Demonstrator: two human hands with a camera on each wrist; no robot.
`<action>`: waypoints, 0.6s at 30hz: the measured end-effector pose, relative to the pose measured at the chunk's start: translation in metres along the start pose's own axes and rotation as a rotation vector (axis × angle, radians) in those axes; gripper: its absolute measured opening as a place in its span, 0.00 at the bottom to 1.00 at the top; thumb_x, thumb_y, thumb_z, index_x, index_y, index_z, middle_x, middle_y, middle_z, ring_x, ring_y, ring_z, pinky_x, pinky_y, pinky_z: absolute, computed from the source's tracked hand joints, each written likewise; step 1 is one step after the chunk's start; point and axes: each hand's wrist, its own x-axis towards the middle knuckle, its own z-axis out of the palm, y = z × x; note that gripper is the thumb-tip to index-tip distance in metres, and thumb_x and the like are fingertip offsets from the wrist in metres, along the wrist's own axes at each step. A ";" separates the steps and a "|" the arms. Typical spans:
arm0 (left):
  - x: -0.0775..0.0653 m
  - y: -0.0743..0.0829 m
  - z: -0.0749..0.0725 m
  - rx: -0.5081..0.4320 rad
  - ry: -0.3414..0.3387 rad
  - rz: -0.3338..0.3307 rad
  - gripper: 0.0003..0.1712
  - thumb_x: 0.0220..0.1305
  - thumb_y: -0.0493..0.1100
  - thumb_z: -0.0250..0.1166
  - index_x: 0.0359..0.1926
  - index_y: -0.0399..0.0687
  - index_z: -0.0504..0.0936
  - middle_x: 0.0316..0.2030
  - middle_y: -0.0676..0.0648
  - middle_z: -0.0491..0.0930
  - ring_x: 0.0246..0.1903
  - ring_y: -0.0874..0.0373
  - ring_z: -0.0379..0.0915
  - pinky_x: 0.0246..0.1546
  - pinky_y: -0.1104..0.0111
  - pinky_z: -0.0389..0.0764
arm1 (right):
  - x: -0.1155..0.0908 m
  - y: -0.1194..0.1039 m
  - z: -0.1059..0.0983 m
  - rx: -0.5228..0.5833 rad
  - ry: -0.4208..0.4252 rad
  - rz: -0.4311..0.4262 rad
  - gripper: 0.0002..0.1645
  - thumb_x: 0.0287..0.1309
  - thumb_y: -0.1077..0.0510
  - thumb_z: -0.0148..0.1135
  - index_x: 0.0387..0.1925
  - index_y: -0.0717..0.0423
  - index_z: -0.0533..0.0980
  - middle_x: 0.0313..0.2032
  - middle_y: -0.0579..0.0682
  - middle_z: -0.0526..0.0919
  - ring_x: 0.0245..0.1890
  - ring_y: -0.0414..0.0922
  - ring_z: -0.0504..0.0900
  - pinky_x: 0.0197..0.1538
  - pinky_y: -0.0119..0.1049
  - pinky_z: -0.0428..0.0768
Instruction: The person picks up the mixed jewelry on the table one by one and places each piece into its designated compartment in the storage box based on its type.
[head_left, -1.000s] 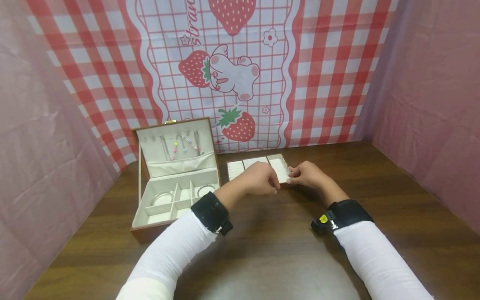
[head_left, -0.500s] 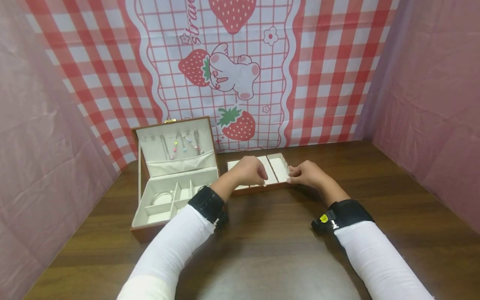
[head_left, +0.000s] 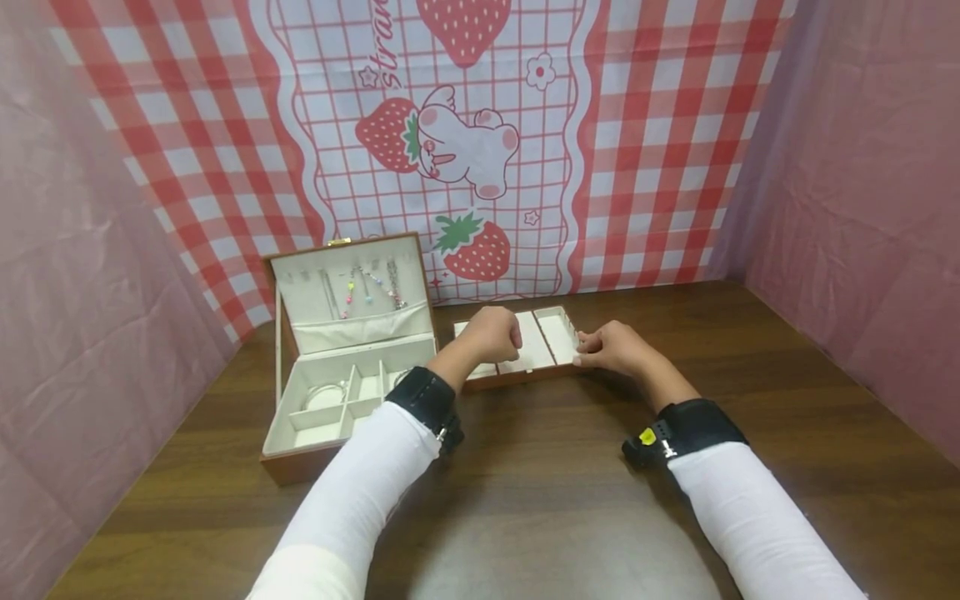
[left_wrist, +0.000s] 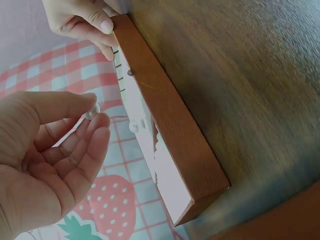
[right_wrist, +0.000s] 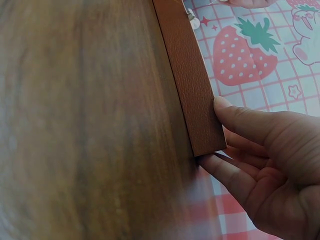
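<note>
My left hand is over the middle of a shallow brown jewelry tray with a cream lining. Thumb and forefinger pinch a small pearl earring, seen in the left wrist view, and the other fingers curl loosely below. Another round pearl piece shows at the tray's middle, past its front wall. At the tray's right end, my right hand grips the corner, thumb on the top edge and fingers underneath in the right wrist view. The left hand hides part of the tray's left compartment.
Left of the tray stands an open brown jewelry box. Bracelets lie in its compartments, and several necklaces hang inside the raised lid. A strawberry-print checked cloth covers the back, with pink curtains at the sides of the wooden table.
My left hand has moved left and slightly back, from beside the tray's right compartment to over its middle. The right hand and tray stay in place.
</note>
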 end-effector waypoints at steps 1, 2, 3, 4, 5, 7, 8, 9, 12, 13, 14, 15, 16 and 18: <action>0.001 0.000 0.000 0.000 0.000 -0.003 0.04 0.50 0.38 0.73 0.28 0.47 0.85 0.29 0.52 0.82 0.36 0.56 0.77 0.44 0.67 0.78 | 0.000 0.000 0.000 -0.002 0.001 0.000 0.20 0.57 0.59 0.69 0.48 0.67 0.81 0.60 0.63 0.72 0.63 0.61 0.68 0.66 0.54 0.65; 0.002 0.000 0.001 0.001 0.002 -0.007 0.04 0.50 0.38 0.74 0.28 0.47 0.86 0.29 0.52 0.82 0.36 0.56 0.77 0.44 0.67 0.78 | 0.000 0.001 0.000 -0.004 0.001 0.000 0.20 0.57 0.58 0.69 0.48 0.67 0.81 0.60 0.63 0.72 0.63 0.61 0.68 0.66 0.54 0.65; 0.003 0.000 0.001 0.001 0.004 -0.009 0.04 0.50 0.39 0.74 0.28 0.48 0.86 0.29 0.52 0.83 0.36 0.56 0.77 0.45 0.67 0.78 | 0.000 0.001 0.000 -0.004 0.001 0.002 0.20 0.57 0.59 0.69 0.48 0.67 0.81 0.59 0.63 0.72 0.63 0.61 0.69 0.66 0.54 0.65; 0.004 0.001 0.000 0.001 0.006 -0.010 0.04 0.50 0.39 0.74 0.28 0.48 0.86 0.30 0.52 0.83 0.36 0.56 0.77 0.45 0.67 0.78 | 0.000 0.001 0.000 -0.004 0.003 0.002 0.20 0.57 0.58 0.70 0.48 0.67 0.81 0.59 0.63 0.72 0.63 0.61 0.69 0.66 0.54 0.65; 0.005 0.001 0.000 0.003 0.009 -0.010 0.04 0.50 0.39 0.74 0.29 0.48 0.87 0.30 0.52 0.83 0.36 0.56 0.77 0.46 0.67 0.78 | 0.000 0.001 0.000 -0.003 0.004 0.001 0.20 0.57 0.58 0.70 0.48 0.67 0.81 0.59 0.63 0.72 0.63 0.61 0.69 0.66 0.54 0.65; 0.006 0.004 -0.002 0.000 0.015 -0.013 0.04 0.50 0.39 0.74 0.29 0.48 0.87 0.29 0.52 0.83 0.36 0.55 0.78 0.46 0.67 0.78 | 0.000 0.001 0.000 0.004 0.009 0.002 0.20 0.57 0.58 0.70 0.48 0.67 0.81 0.59 0.63 0.72 0.63 0.61 0.69 0.66 0.53 0.65; 0.007 0.005 -0.003 0.002 0.015 -0.015 0.04 0.50 0.39 0.74 0.29 0.48 0.87 0.30 0.52 0.83 0.36 0.55 0.78 0.46 0.66 0.78 | 0.000 0.001 0.000 0.008 0.011 0.002 0.20 0.57 0.58 0.70 0.48 0.67 0.81 0.59 0.63 0.73 0.63 0.60 0.69 0.66 0.53 0.65; 0.008 0.005 -0.004 0.005 0.015 -0.017 0.04 0.50 0.39 0.74 0.29 0.48 0.87 0.29 0.52 0.83 0.36 0.55 0.78 0.46 0.66 0.78 | 0.000 0.001 0.001 0.011 0.014 0.001 0.20 0.56 0.58 0.70 0.48 0.67 0.81 0.59 0.63 0.73 0.63 0.60 0.69 0.66 0.53 0.65; 0.010 0.005 -0.005 0.015 0.011 -0.034 0.03 0.50 0.38 0.73 0.29 0.48 0.87 0.29 0.52 0.84 0.36 0.55 0.78 0.45 0.66 0.79 | 0.000 0.001 0.001 0.009 0.015 -0.009 0.20 0.56 0.57 0.70 0.47 0.67 0.81 0.59 0.63 0.72 0.64 0.60 0.68 0.66 0.53 0.65; 0.011 0.004 -0.005 0.022 0.008 -0.041 0.03 0.50 0.37 0.72 0.29 0.48 0.87 0.29 0.52 0.84 0.36 0.55 0.78 0.44 0.67 0.79 | 0.000 0.000 0.001 0.007 0.016 -0.008 0.20 0.56 0.57 0.70 0.47 0.67 0.81 0.59 0.63 0.72 0.64 0.60 0.68 0.66 0.53 0.65; 0.012 0.003 -0.005 0.030 0.006 -0.047 0.03 0.50 0.37 0.71 0.29 0.48 0.87 0.29 0.52 0.84 0.36 0.55 0.78 0.44 0.67 0.79 | -0.001 0.001 0.001 0.000 0.017 -0.014 0.20 0.56 0.57 0.70 0.47 0.67 0.81 0.59 0.63 0.72 0.63 0.60 0.68 0.66 0.53 0.65; 0.013 0.001 -0.005 0.037 0.004 -0.054 0.03 0.50 0.36 0.70 0.28 0.48 0.87 0.29 0.52 0.84 0.36 0.55 0.78 0.44 0.67 0.79 | -0.001 0.001 0.001 -0.007 0.016 -0.020 0.20 0.57 0.57 0.70 0.47 0.67 0.81 0.59 0.63 0.72 0.63 0.60 0.69 0.65 0.53 0.66; 0.013 0.000 -0.005 0.041 0.002 -0.062 0.03 0.50 0.35 0.70 0.28 0.47 0.87 0.29 0.52 0.84 0.36 0.55 0.78 0.43 0.67 0.79 | -0.001 0.000 0.001 -0.012 0.015 -0.024 0.20 0.57 0.57 0.70 0.47 0.67 0.81 0.59 0.64 0.72 0.63 0.61 0.69 0.65 0.53 0.66; 0.014 -0.003 -0.003 0.051 -0.003 -0.077 0.04 0.50 0.35 0.69 0.28 0.47 0.87 0.29 0.52 0.84 0.36 0.54 0.79 0.44 0.66 0.79 | -0.002 0.000 0.001 -0.015 0.015 -0.023 0.20 0.57 0.57 0.70 0.47 0.67 0.81 0.59 0.64 0.72 0.63 0.61 0.69 0.65 0.53 0.66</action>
